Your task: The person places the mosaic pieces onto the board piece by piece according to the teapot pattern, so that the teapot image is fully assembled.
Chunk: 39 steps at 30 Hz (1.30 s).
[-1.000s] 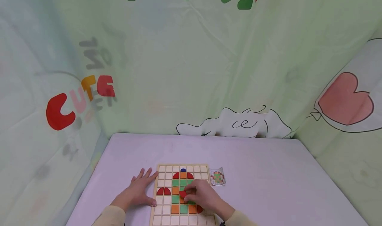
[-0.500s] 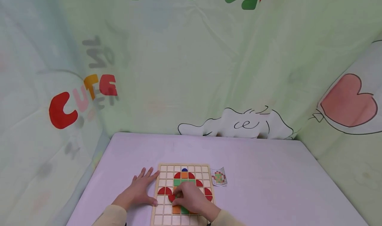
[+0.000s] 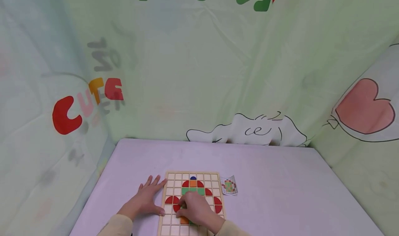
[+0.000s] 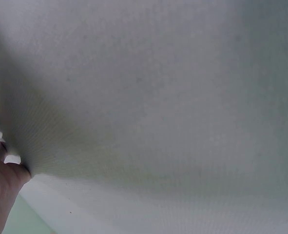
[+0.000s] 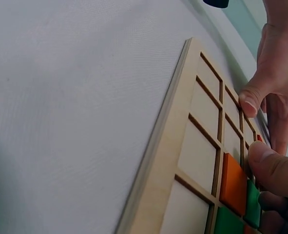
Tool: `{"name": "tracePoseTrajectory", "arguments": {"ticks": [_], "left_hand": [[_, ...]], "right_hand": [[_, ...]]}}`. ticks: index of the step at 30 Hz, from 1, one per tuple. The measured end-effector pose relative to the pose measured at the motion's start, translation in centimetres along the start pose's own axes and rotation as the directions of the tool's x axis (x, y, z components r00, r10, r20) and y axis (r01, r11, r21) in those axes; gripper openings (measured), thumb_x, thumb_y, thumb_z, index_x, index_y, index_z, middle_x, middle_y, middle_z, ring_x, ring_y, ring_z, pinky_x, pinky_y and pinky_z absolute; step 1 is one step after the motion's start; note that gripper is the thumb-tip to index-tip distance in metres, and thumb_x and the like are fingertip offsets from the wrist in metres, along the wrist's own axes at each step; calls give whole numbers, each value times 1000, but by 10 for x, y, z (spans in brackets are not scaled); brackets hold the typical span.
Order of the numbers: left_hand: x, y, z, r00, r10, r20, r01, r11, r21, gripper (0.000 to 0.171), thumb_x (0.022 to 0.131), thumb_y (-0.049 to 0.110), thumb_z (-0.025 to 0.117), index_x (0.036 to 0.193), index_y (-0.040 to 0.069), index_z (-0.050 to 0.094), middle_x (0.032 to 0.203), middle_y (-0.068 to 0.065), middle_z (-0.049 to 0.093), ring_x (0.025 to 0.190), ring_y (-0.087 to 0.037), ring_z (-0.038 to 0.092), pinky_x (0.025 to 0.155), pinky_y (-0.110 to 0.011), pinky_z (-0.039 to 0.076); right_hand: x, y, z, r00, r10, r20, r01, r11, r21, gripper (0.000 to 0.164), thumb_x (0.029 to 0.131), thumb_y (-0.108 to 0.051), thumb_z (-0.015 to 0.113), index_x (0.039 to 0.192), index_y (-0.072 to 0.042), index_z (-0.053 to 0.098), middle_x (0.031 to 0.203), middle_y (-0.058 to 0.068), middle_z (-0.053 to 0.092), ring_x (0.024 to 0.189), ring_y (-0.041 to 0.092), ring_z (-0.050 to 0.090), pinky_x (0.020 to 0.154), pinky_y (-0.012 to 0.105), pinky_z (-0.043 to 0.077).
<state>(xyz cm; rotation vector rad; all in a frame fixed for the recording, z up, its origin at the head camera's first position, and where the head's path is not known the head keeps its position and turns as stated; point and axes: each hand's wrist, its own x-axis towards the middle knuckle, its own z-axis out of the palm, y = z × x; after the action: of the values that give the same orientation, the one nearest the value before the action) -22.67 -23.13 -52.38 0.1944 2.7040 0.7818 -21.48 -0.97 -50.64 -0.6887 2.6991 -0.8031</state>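
Note:
A wooden grid board [image 3: 175, 230] lies on the table with several red, orange and green tiles in its cells and a blue piece near its far edge. My left hand [image 3: 146, 198] rests flat along the board's left side, fingers spread, fingertips and thumb at the frame. With thumb and fingers my right hand [image 3: 197, 208] pinches a red quarter-circle tile [image 3: 176, 208], right over a cell below the red pair at the left. The right hand hides the board's middle. In the right wrist view its thumb [image 5: 278, 170] is beside an orange tile [image 5: 234, 183].
A small printed card [image 3: 229, 185] with a coloured tile pattern lies just right of the board. The pale table [image 3: 268, 180] extends to the right and back. Printed cloth walls [image 3: 162, 90] stand behind it and at both sides.
My right hand has carried the red tile leftward from the board's middle and lowered it into line with the red pair above. The left hand keeps its place.

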Motion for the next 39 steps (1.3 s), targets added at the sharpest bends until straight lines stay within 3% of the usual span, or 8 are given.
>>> {"name": "tracePoseTrajectory", "arguments": {"ticks": [8,39], "left_hand": [[1,0,0,1000,1,-3,-1,1000,-1,115,60,43,97,157,16,41,167,-20,29,157,-49,11,120,-75,12],[1,-1,1,1000,-2,-5,2,1000,-7,115,60,40,98,157,15,42,167,-20,29,157,-49,11,120,-75,12]], "right_hand": [[1,-3,2,999,-5,-31,3,997,-73,23,78,-28,89,89,-11,80,77,-10,66,68,-1,48,66,19,48],[2,-1,3,999,5,-53,-8,999,-50,17,80,-23,88,88,-12,77,79,-10,64,70,1,47,66,19,48]]}}
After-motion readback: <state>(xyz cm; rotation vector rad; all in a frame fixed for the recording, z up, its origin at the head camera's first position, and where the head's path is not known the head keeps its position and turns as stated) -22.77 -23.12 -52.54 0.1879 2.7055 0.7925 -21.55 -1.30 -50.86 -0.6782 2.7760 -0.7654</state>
